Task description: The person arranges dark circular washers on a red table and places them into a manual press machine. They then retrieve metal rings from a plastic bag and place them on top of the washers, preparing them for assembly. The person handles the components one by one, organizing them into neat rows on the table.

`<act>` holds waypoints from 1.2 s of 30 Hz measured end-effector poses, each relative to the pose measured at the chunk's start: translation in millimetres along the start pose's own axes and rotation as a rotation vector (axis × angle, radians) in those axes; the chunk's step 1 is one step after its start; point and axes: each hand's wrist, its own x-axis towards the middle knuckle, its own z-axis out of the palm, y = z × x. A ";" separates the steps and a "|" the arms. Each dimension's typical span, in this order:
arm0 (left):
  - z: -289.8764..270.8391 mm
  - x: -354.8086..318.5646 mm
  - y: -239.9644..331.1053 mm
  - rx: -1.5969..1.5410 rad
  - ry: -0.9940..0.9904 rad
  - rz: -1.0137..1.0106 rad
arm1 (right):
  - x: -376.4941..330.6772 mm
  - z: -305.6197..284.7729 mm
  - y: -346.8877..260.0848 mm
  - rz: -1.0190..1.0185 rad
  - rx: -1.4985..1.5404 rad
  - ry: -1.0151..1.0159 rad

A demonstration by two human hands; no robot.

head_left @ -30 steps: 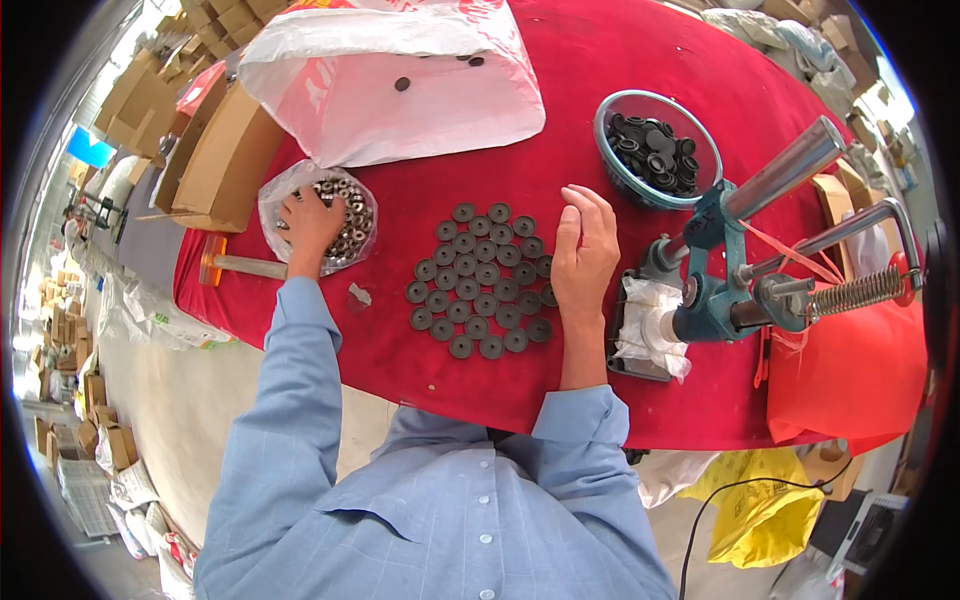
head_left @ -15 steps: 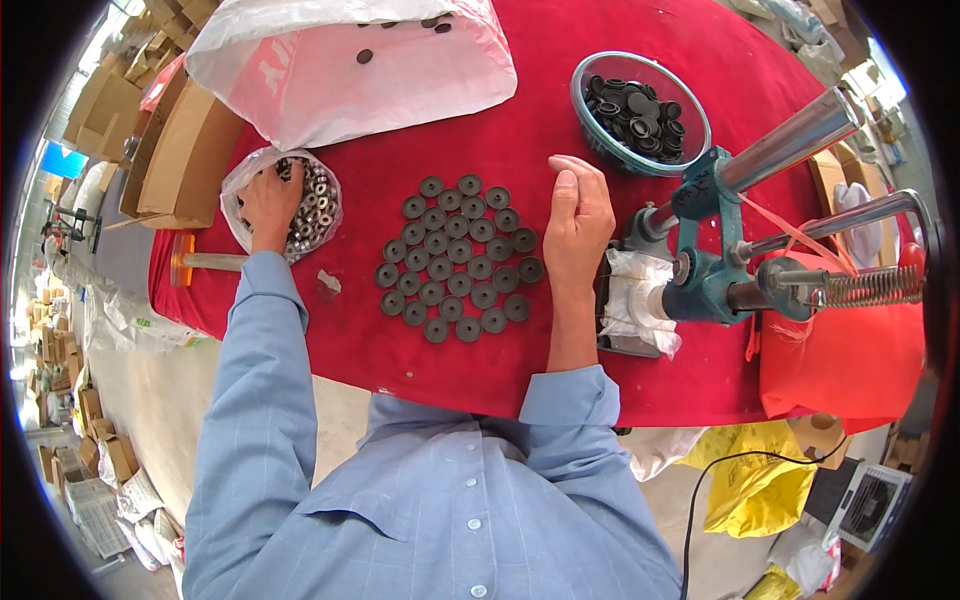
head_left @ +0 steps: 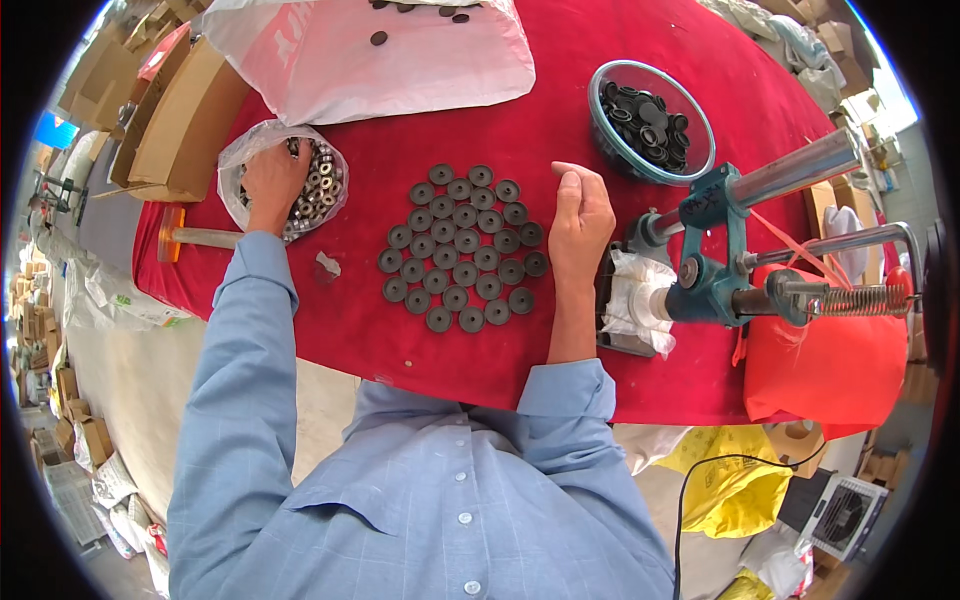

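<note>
My left hand (head_left: 274, 186) reaches into a clear plastic bag (head_left: 234, 205) of small metal rings (head_left: 318, 190), probably bearings. Its fingertips are down among the rings, so whether they grip one is hidden. My right hand (head_left: 582, 222) rests on its edge on the red cloth, thumb up and fingers loosely bent, with nothing visible in it. Between the hands, several dark grey round discs (head_left: 466, 240), each with a small centre hole, lie flat in a close cluster. The rightmost disc is just beside my right hand.
A clear bowl (head_left: 704, 150) of black caps stands at the far right. Nearer is a green hand press (head_left: 700, 270) with a white-wrapped base. A large white sack (head_left: 420, 80) with a few black caps lies at the back. A carton (head_left: 185, 140) and a hammer (head_left: 205, 237) are at left.
The view has shifted slightly. My left hand stays in the bag of metal rings, its fingers now deeper among them. My right hand and the discs have hardly moved.
</note>
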 end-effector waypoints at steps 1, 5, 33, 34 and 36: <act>0.5 0.3 -2.3 -0.006 -0.011 0.008 | -0.6 0.7 0.1 -0.004 0.000 -0.007; -0.9 -1.3 -0.6 0.047 -0.084 0.016 | -2.8 1.4 1.5 0.044 -0.008 -0.039; 2.3 -8.2 -5.5 -0.191 -0.036 0.057 | -4.8 5.3 13.8 0.067 0.030 -0.057; 1.6 -7.0 -4.7 -0.232 -0.006 0.056 | -4.6 4.6 14.4 0.063 0.032 -0.052; 2.3 -6.5 -5.9 -0.311 0.052 0.052 | -4.9 4.1 13.2 0.071 0.043 -0.049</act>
